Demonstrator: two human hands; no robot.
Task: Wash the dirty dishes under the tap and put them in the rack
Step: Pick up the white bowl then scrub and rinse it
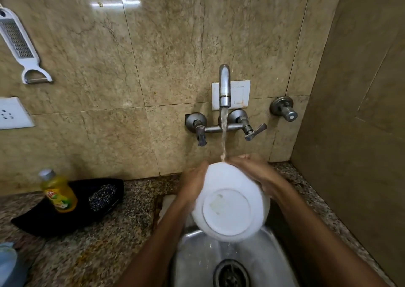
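A white bowl (230, 203) is held tilted over the steel sink (197, 262), its round base turned toward me. My left hand (194, 182) grips its left rim. My right hand (256, 172) is over its far right rim. Water runs from the wall tap (224, 85) in a thin stream and strikes the bowl's top edge between my hands. Water drips off the bowl toward the drain (231, 273). The inside of the bowl is hidden.
On the granite counter to the left lies a black tray (43, 221) with a yellow dish soap bottle (58, 191) and a dark scrubber (103, 196). A white grater-peeler (19, 45) hangs on the tiled wall. A wall stands close on the right.
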